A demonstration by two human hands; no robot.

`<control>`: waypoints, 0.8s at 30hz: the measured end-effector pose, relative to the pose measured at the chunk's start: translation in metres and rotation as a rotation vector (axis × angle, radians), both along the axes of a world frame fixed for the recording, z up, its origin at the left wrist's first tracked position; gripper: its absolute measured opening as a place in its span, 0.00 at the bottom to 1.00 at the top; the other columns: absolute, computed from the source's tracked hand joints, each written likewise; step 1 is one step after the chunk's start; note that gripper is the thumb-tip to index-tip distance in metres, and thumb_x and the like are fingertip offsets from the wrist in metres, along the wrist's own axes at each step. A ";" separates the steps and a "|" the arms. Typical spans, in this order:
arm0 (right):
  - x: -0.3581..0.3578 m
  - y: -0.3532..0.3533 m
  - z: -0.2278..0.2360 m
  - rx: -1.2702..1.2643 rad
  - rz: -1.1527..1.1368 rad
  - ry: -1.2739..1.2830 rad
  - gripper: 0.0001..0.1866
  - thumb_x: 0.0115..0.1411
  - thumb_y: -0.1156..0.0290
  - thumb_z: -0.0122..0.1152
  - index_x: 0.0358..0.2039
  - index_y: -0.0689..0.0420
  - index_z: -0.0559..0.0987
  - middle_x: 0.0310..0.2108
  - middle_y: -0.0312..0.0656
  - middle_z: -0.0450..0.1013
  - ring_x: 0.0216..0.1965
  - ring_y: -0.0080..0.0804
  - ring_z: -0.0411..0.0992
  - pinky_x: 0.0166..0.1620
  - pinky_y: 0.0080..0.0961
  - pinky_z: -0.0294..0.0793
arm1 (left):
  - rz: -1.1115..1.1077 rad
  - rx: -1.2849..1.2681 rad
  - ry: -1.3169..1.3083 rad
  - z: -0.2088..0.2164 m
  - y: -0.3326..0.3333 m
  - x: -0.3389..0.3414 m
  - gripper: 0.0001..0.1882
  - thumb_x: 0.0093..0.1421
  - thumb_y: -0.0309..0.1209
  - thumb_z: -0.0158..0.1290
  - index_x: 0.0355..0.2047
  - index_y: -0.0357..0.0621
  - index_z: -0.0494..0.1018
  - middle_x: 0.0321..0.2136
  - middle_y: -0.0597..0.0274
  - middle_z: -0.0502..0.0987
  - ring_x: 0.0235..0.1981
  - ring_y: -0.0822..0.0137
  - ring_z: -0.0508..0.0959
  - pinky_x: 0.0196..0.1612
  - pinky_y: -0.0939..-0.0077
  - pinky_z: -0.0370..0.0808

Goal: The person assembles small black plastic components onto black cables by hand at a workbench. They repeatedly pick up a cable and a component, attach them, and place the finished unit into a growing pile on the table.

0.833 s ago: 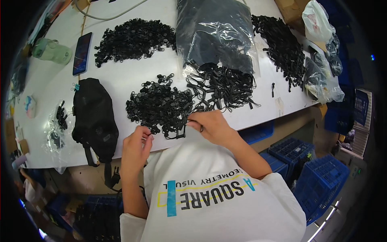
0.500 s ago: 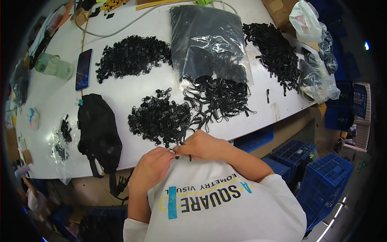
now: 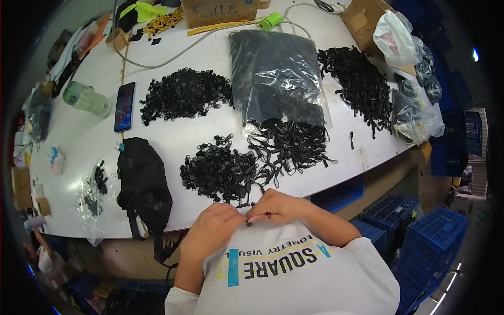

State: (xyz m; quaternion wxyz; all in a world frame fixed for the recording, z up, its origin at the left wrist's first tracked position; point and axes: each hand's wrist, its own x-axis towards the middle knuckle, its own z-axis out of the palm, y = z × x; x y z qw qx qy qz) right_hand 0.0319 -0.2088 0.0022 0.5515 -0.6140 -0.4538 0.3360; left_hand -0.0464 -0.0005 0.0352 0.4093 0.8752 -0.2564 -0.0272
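Note:
My left hand point(image 3: 214, 227) and my right hand point(image 3: 277, 206) meet at the table's near edge, in front of my shirt, fingertips pinched together. Between them shows a small black piece point(image 3: 248, 223), apparently a zipper slider held by the left fingers; it is mostly covered. A black cord zipper pull point(image 3: 269, 214) pokes out of my right fingers. Just beyond lies a heap of black zipper sliders point(image 3: 216, 170). To its right, loose cord pulls point(image 3: 294, 147) spill from the mouth of a large clear plastic bag point(image 3: 275, 68).
Farther back are another slider heap point(image 3: 184, 94) and, at right, a heap of black corded pieces point(image 3: 359, 84). A black pouch point(image 3: 144, 184), a phone point(image 3: 124, 107) and a green bottle point(image 3: 86, 100) stand left. Blue crates point(image 3: 430, 252) sit below the table at right.
The view has tipped, so the table things appear lower and farther right. My hands stay together, with the fingertips closer and the right fingers shifted around the small black pieces.

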 end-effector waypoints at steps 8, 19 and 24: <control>-0.007 0.003 0.001 -0.120 0.083 0.051 0.11 0.62 0.67 0.55 0.28 0.61 0.77 0.17 0.41 0.73 0.19 0.42 0.69 0.25 0.30 0.68 | -0.034 0.107 -0.049 0.005 0.001 -0.004 0.05 0.45 0.25 0.57 0.25 0.42 0.74 0.25 0.63 0.76 0.30 0.62 0.76 0.36 0.70 0.73; -0.003 0.004 0.012 -0.132 -0.211 0.110 0.08 0.62 0.69 0.53 0.32 0.60 0.77 0.12 0.36 0.71 0.14 0.25 0.70 0.22 0.21 0.65 | 0.147 0.097 -0.342 0.020 -0.005 0.025 0.08 0.42 0.25 0.61 0.24 0.41 0.74 0.25 0.62 0.76 0.30 0.63 0.77 0.34 0.70 0.71; 0.003 -0.006 0.017 -0.045 -0.353 0.098 0.06 0.61 0.71 0.56 0.33 0.61 0.77 0.13 0.36 0.71 0.14 0.23 0.69 0.21 0.19 0.64 | 0.316 0.005 -0.439 0.046 0.012 0.040 0.12 0.42 0.29 0.64 0.25 0.40 0.74 0.23 0.63 0.75 0.27 0.61 0.75 0.32 0.69 0.70</control>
